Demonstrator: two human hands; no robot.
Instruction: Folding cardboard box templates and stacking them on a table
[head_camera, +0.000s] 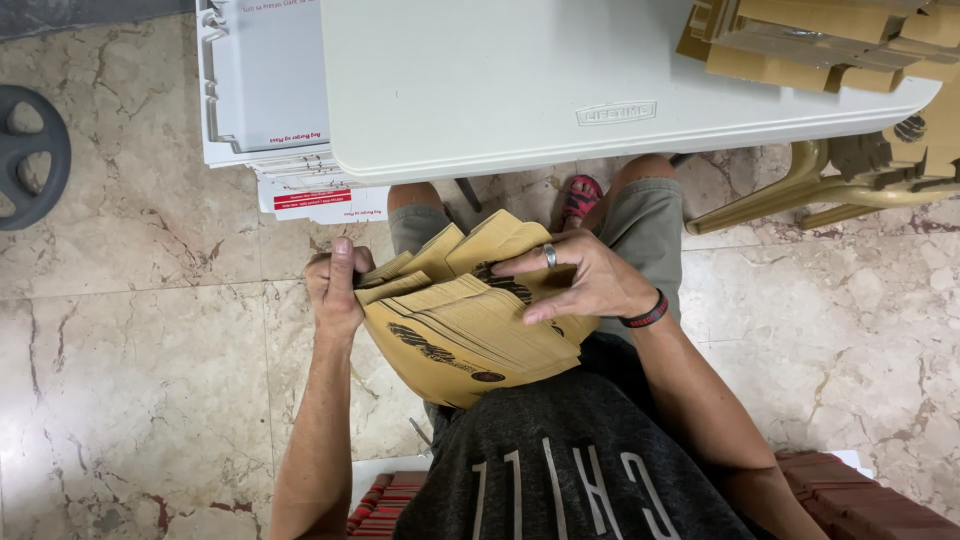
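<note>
Centre of frame: the left hand (335, 285) is gripping the left edge of a stack of flat brown cardboard sleeves (470, 330) resting on the lap, fingers closed around it. The right hand (580, 280) is lying on top, fingers spread, fanning the upper sheets. The stack's long axis is running left-to-right below the white counter (560, 90).
</note>
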